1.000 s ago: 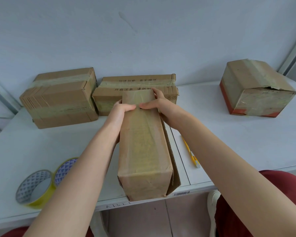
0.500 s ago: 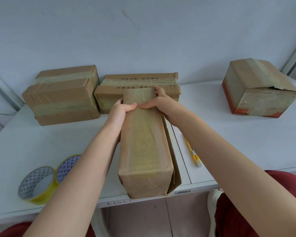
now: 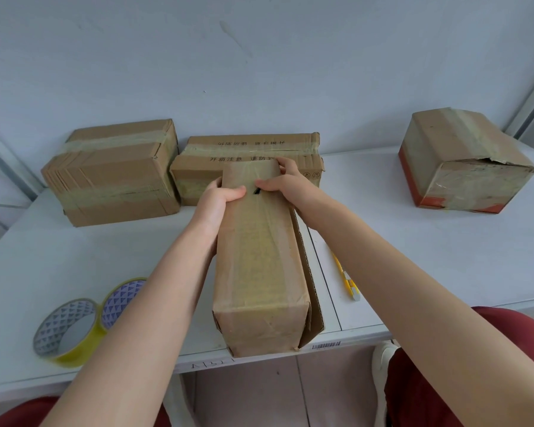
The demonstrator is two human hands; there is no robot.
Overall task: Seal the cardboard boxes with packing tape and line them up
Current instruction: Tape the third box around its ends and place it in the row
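This is a plain packing or dispatch room, not a home. A white bench (image 3: 413, 241) stands against a bare white wall (image 3: 259, 57), with a barcode sticker (image 3: 326, 346) and a handwritten code on its front edge. Taped cardboard boxes (image 3: 111, 171) sit along the back, and a long box (image 3: 256, 260) lies in front. Rolls of packing tape (image 3: 65, 331) and a yellow utility knife (image 3: 347, 280) lie nearby.

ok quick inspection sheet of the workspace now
surface: white table
job's things: long box lengthwise at the front edge, side flap loose; left back box and middle back box taped, side by side; right box taped, apart; near tape roll and far tape roll front left
clutter: yellow knife right of the long box
grippers: left hand and right hand grip the long box's far end
cables: nothing seen
surroundings: pale wall behind
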